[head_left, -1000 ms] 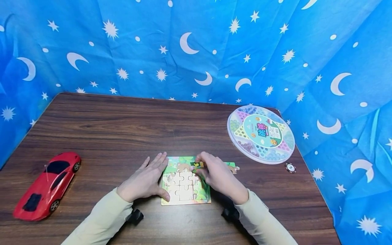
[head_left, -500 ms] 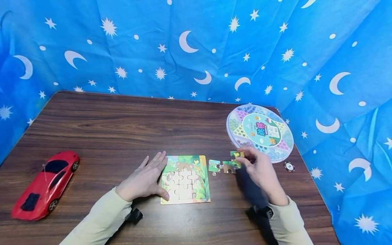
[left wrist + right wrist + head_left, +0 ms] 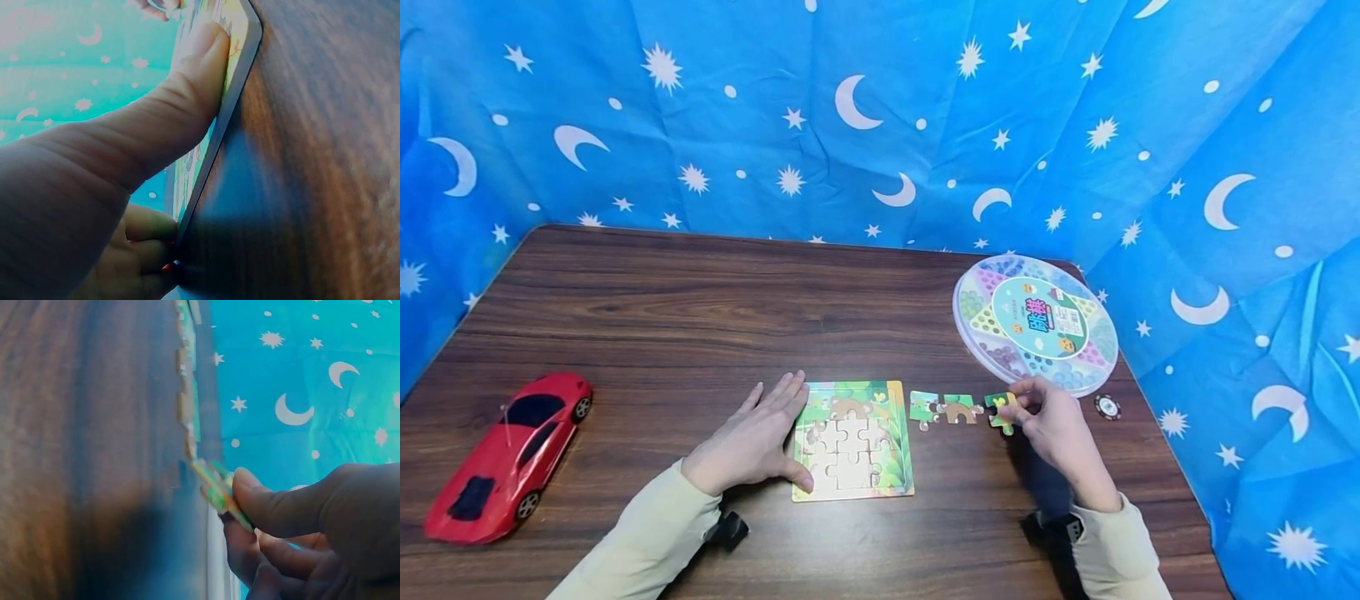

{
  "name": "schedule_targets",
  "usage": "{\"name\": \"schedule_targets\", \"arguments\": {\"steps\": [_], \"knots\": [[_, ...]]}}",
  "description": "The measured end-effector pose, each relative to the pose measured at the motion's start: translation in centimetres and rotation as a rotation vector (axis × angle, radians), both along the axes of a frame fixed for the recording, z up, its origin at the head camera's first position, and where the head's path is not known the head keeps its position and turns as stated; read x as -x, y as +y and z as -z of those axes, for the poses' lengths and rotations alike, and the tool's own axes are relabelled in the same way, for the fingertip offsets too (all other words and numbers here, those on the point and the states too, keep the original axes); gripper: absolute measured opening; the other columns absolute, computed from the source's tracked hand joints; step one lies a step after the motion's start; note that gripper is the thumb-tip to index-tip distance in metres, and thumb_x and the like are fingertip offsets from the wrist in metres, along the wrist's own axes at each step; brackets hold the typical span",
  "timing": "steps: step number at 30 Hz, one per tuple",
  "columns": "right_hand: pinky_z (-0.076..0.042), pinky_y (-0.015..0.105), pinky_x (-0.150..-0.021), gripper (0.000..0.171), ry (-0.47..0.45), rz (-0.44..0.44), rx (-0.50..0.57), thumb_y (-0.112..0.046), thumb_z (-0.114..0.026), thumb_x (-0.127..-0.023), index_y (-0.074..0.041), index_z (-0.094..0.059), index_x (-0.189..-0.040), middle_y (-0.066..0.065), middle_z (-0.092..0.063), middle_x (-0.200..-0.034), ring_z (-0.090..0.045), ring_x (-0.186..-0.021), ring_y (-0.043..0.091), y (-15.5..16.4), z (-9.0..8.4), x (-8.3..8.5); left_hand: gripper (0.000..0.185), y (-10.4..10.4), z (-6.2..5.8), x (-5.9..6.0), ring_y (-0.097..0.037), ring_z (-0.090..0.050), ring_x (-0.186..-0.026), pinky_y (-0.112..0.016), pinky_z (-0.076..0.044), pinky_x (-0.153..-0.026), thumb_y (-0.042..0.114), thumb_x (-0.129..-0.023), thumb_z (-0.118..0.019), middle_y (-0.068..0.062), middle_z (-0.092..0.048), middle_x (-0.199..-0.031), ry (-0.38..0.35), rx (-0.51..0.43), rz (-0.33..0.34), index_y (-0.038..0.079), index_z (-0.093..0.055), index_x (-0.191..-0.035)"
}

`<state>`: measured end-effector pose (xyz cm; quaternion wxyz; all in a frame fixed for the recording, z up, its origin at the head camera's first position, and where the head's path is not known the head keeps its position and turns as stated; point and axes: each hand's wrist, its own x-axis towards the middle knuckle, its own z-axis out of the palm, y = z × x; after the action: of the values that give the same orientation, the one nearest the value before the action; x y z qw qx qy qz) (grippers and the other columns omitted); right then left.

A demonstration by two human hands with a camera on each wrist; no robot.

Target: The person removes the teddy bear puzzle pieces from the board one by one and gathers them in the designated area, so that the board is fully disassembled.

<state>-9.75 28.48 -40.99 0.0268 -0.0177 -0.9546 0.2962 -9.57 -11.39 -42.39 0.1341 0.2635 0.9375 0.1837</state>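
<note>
A jigsaw puzzle board (image 3: 891, 450) with a bear picture lies on the table, its lower part washed out by glare. My left hand (image 3: 752, 442) rests along its left edge, fingers extended and thumb (image 3: 200, 69) on the near left corner. To the right of the board, my right hand (image 3: 1060, 429) pinches a green and yellow puzzle piece (image 3: 219, 494) between thumb and fingers, tilted in the right wrist view. Just left of that piece are two loose pieces: a green one (image 3: 922, 406) and a brown and green one (image 3: 958, 408), close together.
A round Chinese checkers box (image 3: 1037, 325) lies behind my right hand, with a poker chip (image 3: 1107, 407) near its front right edge. At the far left stands a red toy car (image 3: 512, 458). A blue curtain (image 3: 820, 125) with moons and stars surrounds the table.
My right hand has moved right from the board's upper right corner, carrying the puzzle piece past the two loose pieces and lowering it beside them. My left hand has stayed on the board.
</note>
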Motion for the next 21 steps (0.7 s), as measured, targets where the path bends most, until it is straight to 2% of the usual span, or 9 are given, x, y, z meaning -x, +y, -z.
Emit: {"name": "schedule_targets", "arguments": {"steps": [7, 13, 21], "knots": [[-0.043, 0.03, -0.059, 0.024, 0.063, 0.021, -0.059, -0.009, -0.079, -0.08, 0.0, -0.066, -0.098, 0.005, -0.061, -0.075, -0.052, -0.065, 0.017, -0.39, 0.78, 0.05, 0.13, 0.03, -0.06, 0.02, -0.034, -0.013, -0.147, -0.058, -0.012, -0.115, 0.066, -0.055, -0.078, -0.022, -0.016, -0.158, 0.004, 0.002, 0.0, -0.009, -0.027, -0.148], [-0.044, 0.037, -0.063, 0.023, 0.026, 0.045, -0.109, -0.014, -0.078, -0.082, -0.002, -0.063, -0.095, 0.006, -0.062, -0.076, -0.056, -0.067, 0.021, -0.63, 0.94, -0.02, 0.129, -0.02, -0.08, -0.01, -0.034, -0.013, -0.147, -0.058, -0.012, -0.115, 0.065, -0.055, -0.079, -0.022, -0.016, -0.158, 0.005, -0.004, 0.0, -0.009, -0.028, -0.148], [-0.045, 0.042, -0.061, 0.024, -0.003, 0.066, -0.145, -0.019, -0.077, -0.083, -0.004, -0.063, -0.096, 0.005, -0.064, -0.078, -0.057, -0.068, 0.022, -0.79, 0.8, -0.13, 0.129, -0.03, -0.16, -0.05, -0.034, -0.014, -0.147, -0.058, -0.012, -0.115, 0.063, -0.055, -0.08, -0.022, -0.016, -0.158, 0.003, -0.008, -0.006, -0.01, -0.028, -0.148]]}}
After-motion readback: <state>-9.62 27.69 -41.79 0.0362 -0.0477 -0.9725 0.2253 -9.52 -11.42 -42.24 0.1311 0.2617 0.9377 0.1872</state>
